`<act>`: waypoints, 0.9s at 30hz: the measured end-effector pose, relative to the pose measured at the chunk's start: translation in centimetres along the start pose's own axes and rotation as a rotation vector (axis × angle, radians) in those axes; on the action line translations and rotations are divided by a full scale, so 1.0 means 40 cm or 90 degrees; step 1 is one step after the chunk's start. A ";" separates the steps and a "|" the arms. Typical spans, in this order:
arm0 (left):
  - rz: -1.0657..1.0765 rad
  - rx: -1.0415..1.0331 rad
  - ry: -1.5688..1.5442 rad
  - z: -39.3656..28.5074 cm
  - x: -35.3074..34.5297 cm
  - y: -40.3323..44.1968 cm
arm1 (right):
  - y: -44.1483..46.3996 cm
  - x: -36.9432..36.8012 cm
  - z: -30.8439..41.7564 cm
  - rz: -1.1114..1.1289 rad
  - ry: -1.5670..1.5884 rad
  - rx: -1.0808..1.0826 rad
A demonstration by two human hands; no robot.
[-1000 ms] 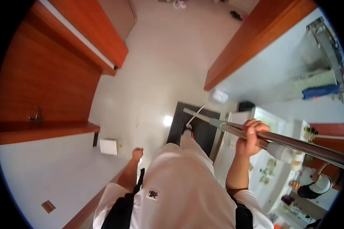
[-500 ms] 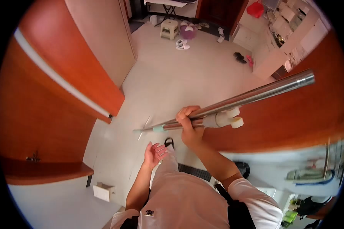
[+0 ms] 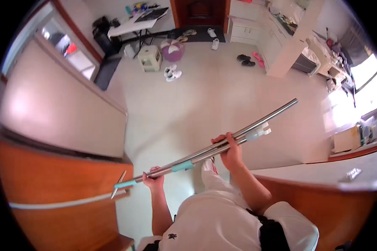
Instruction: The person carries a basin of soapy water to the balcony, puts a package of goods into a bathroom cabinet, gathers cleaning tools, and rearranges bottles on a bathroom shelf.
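A bundle of long shiny metal poles [image 3: 264, 121] slants across in front of my body, its right end raised higher in view. One pole carries a teal sleeve [image 3: 183, 166] and a white pronged fitting [image 3: 259, 131] near its right end. Teal also covers the left end [image 3: 125, 184], where a thin rod crosses it. My right hand [image 3: 230, 149] wraps round the poles, just left of the white fitting. Farther left, my left hand [image 3: 154, 178] is closed around them between the two teal parts.
An orange-brown wood panel [image 3: 63, 196] stands at the left, close to the poles' left end. At the right is a pale-topped counter [image 3: 322, 175]. Ahead on the floor are white shoes [image 3: 172, 73], a stool [image 3: 150, 58], a purple basin [image 3: 172, 51] and dark slippers [image 3: 246, 60].
My left hand was open and apart from the poles; now it grips them. The poles have swung lower at the right end, and the view has moved forward into the room.
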State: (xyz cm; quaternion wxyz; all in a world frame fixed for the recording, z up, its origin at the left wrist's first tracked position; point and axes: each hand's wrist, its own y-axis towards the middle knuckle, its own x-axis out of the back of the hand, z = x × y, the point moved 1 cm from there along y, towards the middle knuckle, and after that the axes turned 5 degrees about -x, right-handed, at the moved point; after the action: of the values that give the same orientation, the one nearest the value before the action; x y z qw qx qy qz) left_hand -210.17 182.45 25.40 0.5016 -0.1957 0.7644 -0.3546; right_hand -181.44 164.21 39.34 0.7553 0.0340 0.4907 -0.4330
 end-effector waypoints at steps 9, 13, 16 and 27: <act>0.261 -0.056 0.119 0.389 -0.571 0.221 | 0.639 0.133 0.308 -0.087 0.196 -0.015; 0.284 0.015 0.218 0.805 -0.898 0.236 | 0.889 0.271 0.521 -0.250 0.213 0.049; 0.380 0.109 0.298 1.139 -1.076 0.281 | 1.024 0.461 0.618 -0.388 0.227 0.104; 0.827 0.366 0.671 2.430 -1.048 -0.129 | 1.058 0.749 1.163 -0.724 -0.297 0.214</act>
State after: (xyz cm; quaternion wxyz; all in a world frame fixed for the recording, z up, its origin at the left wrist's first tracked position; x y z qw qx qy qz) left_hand -104.82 172.82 31.68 0.2159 0.5997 0.7378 -0.2224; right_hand -114.95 149.80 24.47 0.4786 -0.2093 0.1800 -0.8335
